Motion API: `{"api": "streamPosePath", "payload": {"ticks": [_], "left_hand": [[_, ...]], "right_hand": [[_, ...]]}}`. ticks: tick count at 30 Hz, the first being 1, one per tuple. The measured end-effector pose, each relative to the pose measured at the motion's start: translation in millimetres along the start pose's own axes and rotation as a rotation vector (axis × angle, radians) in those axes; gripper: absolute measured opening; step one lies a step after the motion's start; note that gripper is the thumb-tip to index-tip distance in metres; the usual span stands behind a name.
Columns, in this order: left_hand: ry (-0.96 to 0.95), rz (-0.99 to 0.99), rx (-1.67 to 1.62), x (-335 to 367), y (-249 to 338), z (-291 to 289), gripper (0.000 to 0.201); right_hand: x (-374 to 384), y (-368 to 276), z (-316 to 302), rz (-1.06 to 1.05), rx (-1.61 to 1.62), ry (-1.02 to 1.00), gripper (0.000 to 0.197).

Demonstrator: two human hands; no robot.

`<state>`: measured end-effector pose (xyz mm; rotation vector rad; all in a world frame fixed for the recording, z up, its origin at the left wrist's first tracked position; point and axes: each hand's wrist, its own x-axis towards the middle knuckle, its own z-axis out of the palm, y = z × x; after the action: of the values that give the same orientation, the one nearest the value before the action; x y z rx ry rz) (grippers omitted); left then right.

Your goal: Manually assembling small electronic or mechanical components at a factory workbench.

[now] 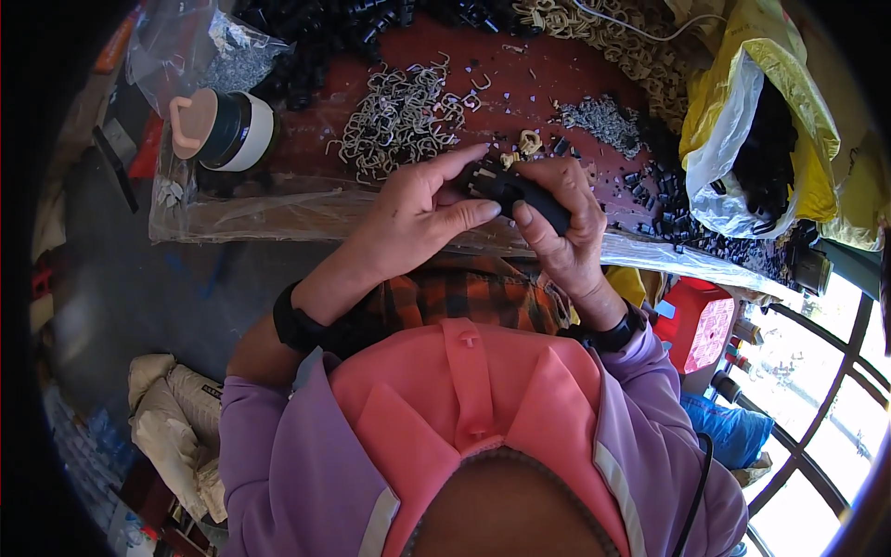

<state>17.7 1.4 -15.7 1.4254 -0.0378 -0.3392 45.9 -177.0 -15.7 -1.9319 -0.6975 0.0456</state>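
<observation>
Between my two hands, above the table's near edge, is a black plastic part (502, 186) with small metal contacts at its left end. My right hand (568, 209) is closed round its right side, thumb in front and fingers behind. Fingers and thumb of my left hand (422, 209) pinch at its left end. Just behind lie a beige plastic ring piece (530, 142) and, farther left, a heap of bent metal hooks (394, 116). The underside of the black part is hidden by my fingers.
A pile of small metal bits (603, 123) and scattered small black pieces (664, 209) lie to the right. A yellow plastic bag (821, 139) holds black parts. At left stands a dark mug with a pink lid (197, 125). Black parts (297, 65) and beige pieces (640, 56) fill the back.
</observation>
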Motion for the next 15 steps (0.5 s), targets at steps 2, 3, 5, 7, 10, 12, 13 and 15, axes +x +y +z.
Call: {"api": "streamPosePath", "payload": {"ticks": [2, 3, 5, 7, 10, 12, 13, 15], "left_hand": [[-0.022, 0.001, -0.054, -1, -2, 1, 0.052], [-0.034, 0.0, -0.081, -2, -3, 2, 0.055], [-0.036, 0.021, -0.143, -3, -5, 6, 0.056], [-0.036, 0.054, -0.272, -3, -6, 10, 0.059], [-0.103, 0.052, -0.389, -3, 6, 18, 0.064], [-0.136, 0.046, -0.446, -5, 7, 22, 0.067], [-0.149, -0.036, -0.453, -6, 4, 24, 0.068], [-0.18, -0.202, -0.467, -6, -2, 27, 0.071]], "right_hand": [[3, 3, -7, -0.018, 0.006, -0.037, 0.044], [7, 4, -12, -0.066, 0.048, -0.129, 0.051], [12, 2, -20, -0.164, 0.13, -0.312, 0.063], [12, -5, -19, -0.177, 0.189, -0.338, 0.068], [9, -10, -17, -0.199, 0.315, -0.394, 0.076], [7, -9, -19, -0.218, 0.315, -0.378, 0.071], [4, -9, -20, -0.225, 0.316, -0.371, 0.069], [-10, -11, -25, -0.151, 0.233, -0.315, 0.063]]}}
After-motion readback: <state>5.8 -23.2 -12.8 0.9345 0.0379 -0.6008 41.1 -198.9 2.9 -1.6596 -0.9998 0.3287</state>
